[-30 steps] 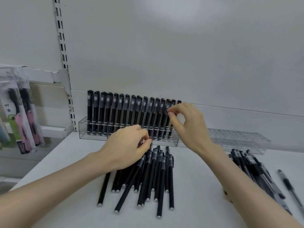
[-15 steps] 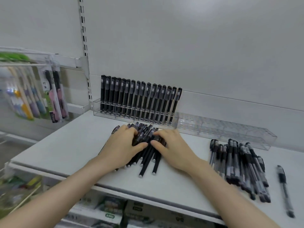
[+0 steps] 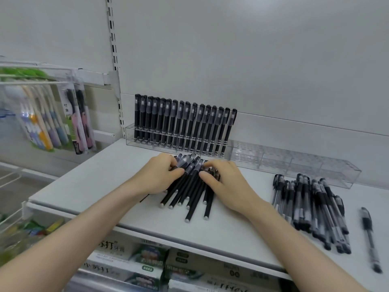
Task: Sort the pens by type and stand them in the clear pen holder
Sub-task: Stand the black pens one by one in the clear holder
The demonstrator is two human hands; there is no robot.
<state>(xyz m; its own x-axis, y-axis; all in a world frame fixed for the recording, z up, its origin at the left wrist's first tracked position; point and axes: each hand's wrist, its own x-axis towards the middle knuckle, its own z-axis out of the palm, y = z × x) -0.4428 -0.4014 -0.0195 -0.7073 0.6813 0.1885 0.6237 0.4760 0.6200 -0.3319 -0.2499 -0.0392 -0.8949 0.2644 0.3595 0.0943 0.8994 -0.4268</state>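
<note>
Left hand (image 3: 161,174) laid palm-down on the near-left side of a loose heap of matte black pens (image 3: 189,186), fingers curled over the capped ends, thumb pressed against one barrel. Right hand (image 3: 224,182) flat on the heap's right side, fingers bent over the caps, thumb stretched toward the left hand. Both resting on the heap, neither clearly pinching a single pen; whether any one pen is gripped cannot be told. Heap fanned out from under the palms, silver-tipped ends pointing toward the shelf's front edge, caps bunched between the two hands.

Just behind the hands, at the back of the white shelf (image 3: 88,178), a long clear pen holder (image 3: 294,163). Left part filled with a row of upright black pens (image 3: 185,127), caps up, leaning slightly rightward; right part holding nothing visible.

Well to the right of the right hand, a second pile of clear-barrelled pens (image 3: 311,209) lying flat, and beyond it a single pen (image 3: 370,239) apart near the right edge.

Far left, packaged toothbrushes (image 3: 77,121) hanging from a rack. Below the shelf, boxed goods (image 3: 147,262) with green labels.
</note>
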